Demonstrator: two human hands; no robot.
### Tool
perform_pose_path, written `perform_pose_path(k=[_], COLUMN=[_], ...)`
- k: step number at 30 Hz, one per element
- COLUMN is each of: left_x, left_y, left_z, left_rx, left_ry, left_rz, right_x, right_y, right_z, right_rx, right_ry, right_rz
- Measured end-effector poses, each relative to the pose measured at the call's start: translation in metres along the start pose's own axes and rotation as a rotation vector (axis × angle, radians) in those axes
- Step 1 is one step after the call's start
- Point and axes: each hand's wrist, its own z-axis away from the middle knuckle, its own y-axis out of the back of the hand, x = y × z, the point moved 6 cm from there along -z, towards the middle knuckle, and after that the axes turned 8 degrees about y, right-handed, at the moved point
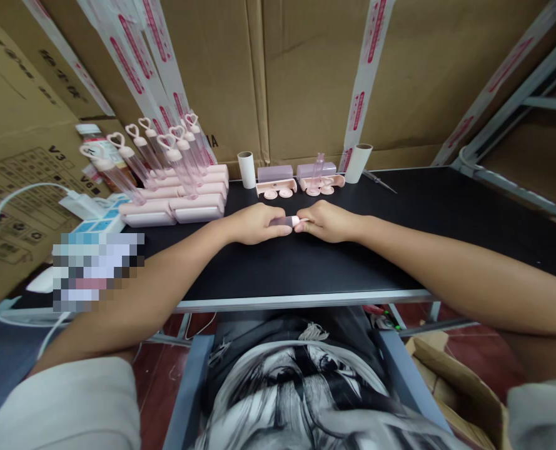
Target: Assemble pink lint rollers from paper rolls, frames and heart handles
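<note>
Over the middle of the black table (268,269), my two hands meet at a small clear tube (283,221) with a pale pink cap. My left hand (254,224) is closed around the tube's body. At the cap end, my right hand (327,221) pinches the pink top, which its fingers partly cover. Just beyond the hands lie pale pink plastic parts (276,188) with round discs in front. A similar pink set (322,185) sits to its right, and a small translucent pink tube (318,169) stands at it.
At the left, several heart-topped clear tubes (179,159) stand in pink bases (197,206). Beside them are a bottle (90,132) and a power strip (99,222) with white cables. White cylinders (246,170) flank the pink parts. A thin pointed tool (378,182) lies right. Cardboard (306,81) walls the back.
</note>
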Motion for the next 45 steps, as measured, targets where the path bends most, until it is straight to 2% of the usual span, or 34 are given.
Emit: perform_pose_path(k=[5, 10, 12, 15, 17, 19, 23, 25, 27, 30, 33, 35, 38, 41, 45], left_x=[0.008, 0.019, 0.021, 0.020, 0.017, 0.014, 0.017, 0.020, 0.021, 0.016, -0.003, -0.017, -0.032, -0.032, -0.023], left_y=[0.004, 0.007, 0.007, 0.006, 0.005, 0.003, -0.002, -0.001, 0.003, 0.012, 0.024, 0.031, 0.036, 0.033, 0.019], left_z=[0.002, 0.004, 0.004, 0.002, 0.000, -0.002, -0.004, -0.005, -0.007, -0.007, -0.006, -0.004, -0.002, -0.006, -0.018], left_rx=[0.053, 0.150, 0.167, 0.170, 0.159, 0.147, 0.136, 0.161, 0.200, 0.244, 0.266, 0.253, 0.198, 0.152, 0.125], left_ry=[0.046, 0.136, 0.151, 0.152, 0.158, 0.167, 0.157, 0.165, 0.184, 0.197, 0.213, 0.251, 0.324, 0.313, 0.233], left_rz=[-0.257, -0.594, -0.651, -0.650, -0.613, -0.564, -0.500, -0.478, -0.459, -0.414, -0.343, -0.317, -0.319, -0.297, -0.235], right_x=[0.006, 0.012, 0.012, 0.013, 0.017, 0.023, 0.017, 0.009, 0.003, 0.003, 0.014, 0.021, 0.026, 0.025, 0.024], right_y=[-0.004, -0.012, -0.016, -0.018, -0.015, -0.006, 0.019, 0.021, 0.019, 0.019, 0.023, 0.025, 0.027, 0.024, 0.021], right_z=[0.001, 0.009, 0.012, 0.013, 0.014, 0.012, 0.003, 0.000, -0.003, -0.003, 0.000, 0.002, 0.004, 0.003, 0.002], right_rx=[-0.023, -0.053, -0.067, -0.094, -0.099, -0.058, 0.129, 0.145, 0.121, 0.107, 0.045, -0.008, -0.054, -0.099, -0.132], right_ry=[-0.171, -0.588, -0.713, -0.772, -0.760, -0.685, -0.350, -0.220, -0.158, -0.179, -0.307, -0.377, -0.405, -0.379, -0.336], right_rz=[-0.369, -0.828, -0.991, -1.069, -0.985, -0.777, -0.344, -0.232, -0.143, -0.031, 0.069, 0.102, 0.090, 0.087, 0.156])
